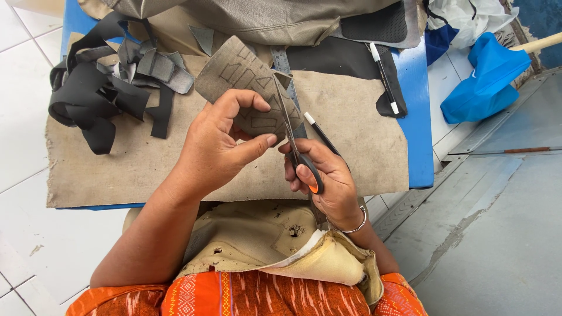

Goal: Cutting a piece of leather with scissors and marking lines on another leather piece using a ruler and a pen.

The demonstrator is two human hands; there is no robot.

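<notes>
- The left hand (219,143) pinches a grey-brown leather scrap with shapes drawn on it in dark lines (246,82), thumb under its near edge and fingers curled over the top, lifting it clear of the bench (417,117).
- The right hand (328,178) is closed through the orange-and-black loops of a pair of steel scissors (293,131); the blades point away from the body and lie against the scrap's right side, just beside the left thumb.
- Judging from the drawn outlines, a clean cut wants the blades following one line while the left hand turns the scrap into them, not the scissors twisting.
- The left thumb sits close to the blades, so it is wise to slide that grip back.
- Short bites near the corners should keep the outline crisp.
- Beyond the left hand lies a heap of black leather strips (96,96) on a tan felt sheet (345,152); beyond the right hand rests a black pen with a white tip (383,76).
</notes>
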